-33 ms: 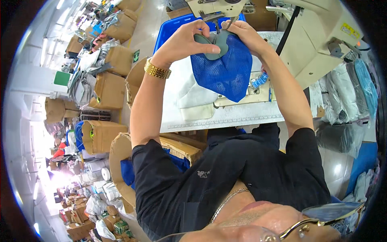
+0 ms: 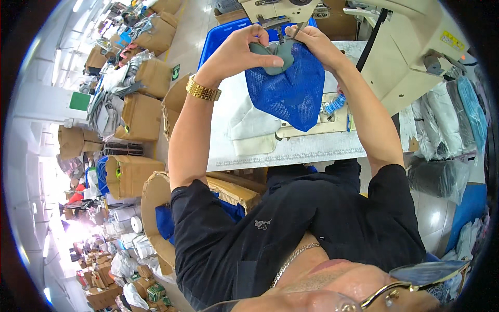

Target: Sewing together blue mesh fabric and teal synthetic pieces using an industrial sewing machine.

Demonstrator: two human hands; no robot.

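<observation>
Under the needle head of a cream sewing machine (image 2: pixel 276 11), I hold a grey-green piece (image 2: pixel 285 52) against blue mesh fabric (image 2: pixel 286 101) that hangs toward me. My left hand (image 2: pixel 243 54) is closed on the grey-green piece from the left, thumb pressed on its front. My right hand (image 2: pixel 321 48) pinches the top right of the work near the presser foot, its fingertips partly hidden. Pale fabric pieces (image 2: pixel 252 138) lie on the white worktable (image 2: pixel 223 135) below the mesh. A small blue striped object (image 2: pixel 335 104) sits on the machine bed beside my right forearm.
A blue plastic bin (image 2: pixel 213 37) stands behind the table. Open cardboard boxes, one with blue fabric (image 2: pixel 165 221), are at my left. Wrapped bundles (image 2: pixel 442 125) are piled at right. More boxes and bags (image 2: pixel 140 73) line the floor on the left.
The grey-green piece is slightly more folded between my fingers, and the blue mesh has shifted a little to the left. My arms are almost unmoved.
</observation>
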